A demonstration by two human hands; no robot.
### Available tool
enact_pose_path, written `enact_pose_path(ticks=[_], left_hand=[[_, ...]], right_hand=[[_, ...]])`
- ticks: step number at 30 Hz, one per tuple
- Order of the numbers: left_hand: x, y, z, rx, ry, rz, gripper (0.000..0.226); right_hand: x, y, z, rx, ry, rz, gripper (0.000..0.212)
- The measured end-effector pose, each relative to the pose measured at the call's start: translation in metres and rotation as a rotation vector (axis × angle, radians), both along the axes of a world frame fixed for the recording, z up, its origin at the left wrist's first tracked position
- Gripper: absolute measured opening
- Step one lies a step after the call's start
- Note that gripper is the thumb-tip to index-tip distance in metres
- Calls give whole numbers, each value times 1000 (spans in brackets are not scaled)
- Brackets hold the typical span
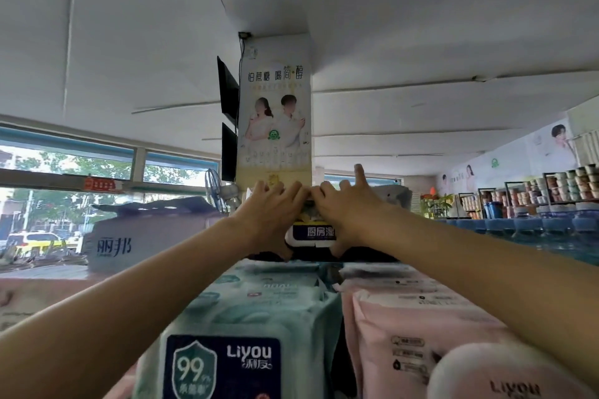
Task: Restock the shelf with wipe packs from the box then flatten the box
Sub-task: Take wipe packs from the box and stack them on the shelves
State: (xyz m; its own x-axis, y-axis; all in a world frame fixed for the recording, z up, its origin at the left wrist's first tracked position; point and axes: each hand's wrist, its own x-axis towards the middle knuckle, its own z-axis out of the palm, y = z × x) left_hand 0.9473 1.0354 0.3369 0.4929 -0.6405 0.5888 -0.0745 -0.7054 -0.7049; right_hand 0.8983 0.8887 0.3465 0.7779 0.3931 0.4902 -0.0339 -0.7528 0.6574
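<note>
Both my arms reach up and forward to a wipe pack (312, 232) with a dark label and white lid, high on top of the shelf stock. My left hand (267, 214) grips its left end, fingers over the top and thumb below. My right hand (345, 207) holds the right end the same way, with the index finger pointing up. The pack sits above rows of teal wipe packs (246, 311) and pink wipe packs (411, 317). The box is out of view.
A white carton (146, 236) with blue characters stands at the left on the shelf top. A poster-covered pillar (275, 107) rises just behind the pack, with a fan (214, 188) beside it. Blue-capped water bottles (534, 230) line the right.
</note>
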Motion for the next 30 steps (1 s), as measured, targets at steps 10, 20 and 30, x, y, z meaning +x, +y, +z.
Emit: enact_pose_path(ticks=[10,20,30], left_hand=[[2,12,-14,-15,165,41,113],[-12,19,-11,-111,311,55,112],[1,12,-7,-175,340,135,116]], right_hand=[[-9,-10,-7,116,155,25,105],[-26,-60,-4,519,205,-118,85],[-14,-52,-7,546,141,-25,56]])
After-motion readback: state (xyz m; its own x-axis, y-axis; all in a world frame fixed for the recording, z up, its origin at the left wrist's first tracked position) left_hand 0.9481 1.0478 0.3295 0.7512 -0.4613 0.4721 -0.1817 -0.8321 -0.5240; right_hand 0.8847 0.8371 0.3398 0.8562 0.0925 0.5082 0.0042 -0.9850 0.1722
